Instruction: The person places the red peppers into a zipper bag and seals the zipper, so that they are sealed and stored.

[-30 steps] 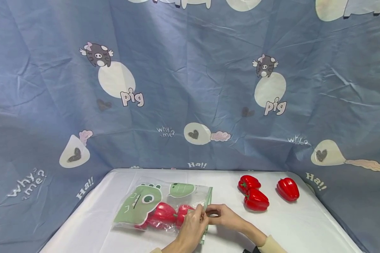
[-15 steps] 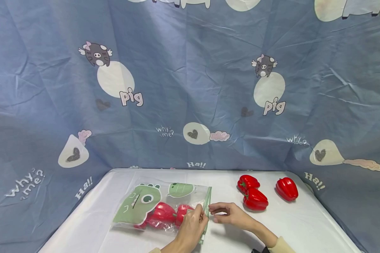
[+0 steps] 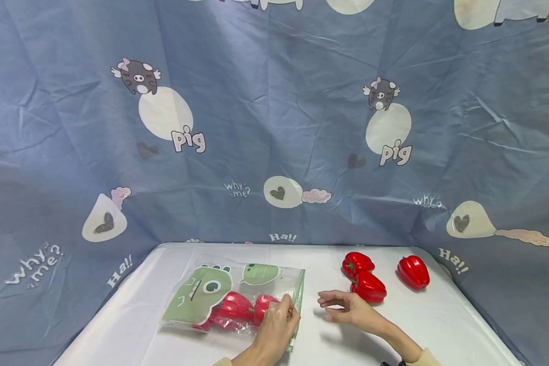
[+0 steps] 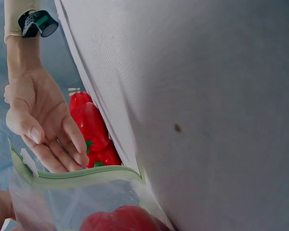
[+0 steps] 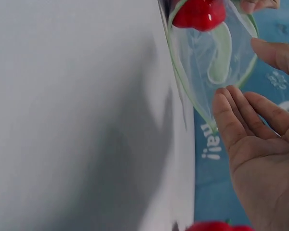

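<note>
On the white table (image 3: 439, 325) a zip bag (image 3: 219, 300) (dinosaur print, peppers inside) lies flat, its mouth edge pinched by the left hand (image 3: 276, 325). Just beside that mouth the right hand (image 3: 347, 307) hovers, fingers relaxed and holding nothing. Near it sit three loose peppers (image 3: 368, 287).

Head camera looks forward and down over the table (image 3: 439, 325); both wrist cameras sit low, close. All share the bag (image 3: 238, 300) mouth.
</note>
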`<state>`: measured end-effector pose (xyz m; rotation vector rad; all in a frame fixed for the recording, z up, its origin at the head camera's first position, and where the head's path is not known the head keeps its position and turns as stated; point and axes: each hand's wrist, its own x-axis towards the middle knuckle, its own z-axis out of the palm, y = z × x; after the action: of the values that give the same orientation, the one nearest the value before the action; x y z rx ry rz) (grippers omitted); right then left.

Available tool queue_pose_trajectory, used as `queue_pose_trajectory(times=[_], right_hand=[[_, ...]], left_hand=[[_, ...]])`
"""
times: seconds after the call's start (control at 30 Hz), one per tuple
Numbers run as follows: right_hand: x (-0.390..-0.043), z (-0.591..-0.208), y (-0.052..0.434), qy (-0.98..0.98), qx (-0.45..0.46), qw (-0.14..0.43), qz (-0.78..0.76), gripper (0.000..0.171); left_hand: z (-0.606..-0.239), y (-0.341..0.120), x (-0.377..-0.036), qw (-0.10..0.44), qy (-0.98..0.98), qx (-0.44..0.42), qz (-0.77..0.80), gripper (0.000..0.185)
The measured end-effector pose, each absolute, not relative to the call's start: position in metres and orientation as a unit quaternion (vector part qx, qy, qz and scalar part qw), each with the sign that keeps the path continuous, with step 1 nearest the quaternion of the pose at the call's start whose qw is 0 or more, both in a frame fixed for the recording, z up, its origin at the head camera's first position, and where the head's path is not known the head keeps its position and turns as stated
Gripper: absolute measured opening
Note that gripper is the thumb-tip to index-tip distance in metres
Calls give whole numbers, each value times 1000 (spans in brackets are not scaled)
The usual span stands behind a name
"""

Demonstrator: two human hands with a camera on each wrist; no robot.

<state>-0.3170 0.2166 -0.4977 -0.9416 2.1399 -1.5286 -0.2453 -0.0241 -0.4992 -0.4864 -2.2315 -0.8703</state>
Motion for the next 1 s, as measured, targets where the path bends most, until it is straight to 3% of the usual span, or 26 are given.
queue_pose_trajectory(times=[0.47, 0.73, 1.0], right_hand=[[-321, -480, 257, 759, -321, 154, -545, 52], [-323, -466, 278, 762, -285, 143, -563, 60], [-330, -463, 300, 792, -243, 91, -553, 61]], left_hand=[[-499, -23, -245, 370, -849, -184, -330, 25], [-500, -23, -244, 350, -854, -182, -339, 24], [-499, -23, -245, 362, -851, -182, -334, 25]])
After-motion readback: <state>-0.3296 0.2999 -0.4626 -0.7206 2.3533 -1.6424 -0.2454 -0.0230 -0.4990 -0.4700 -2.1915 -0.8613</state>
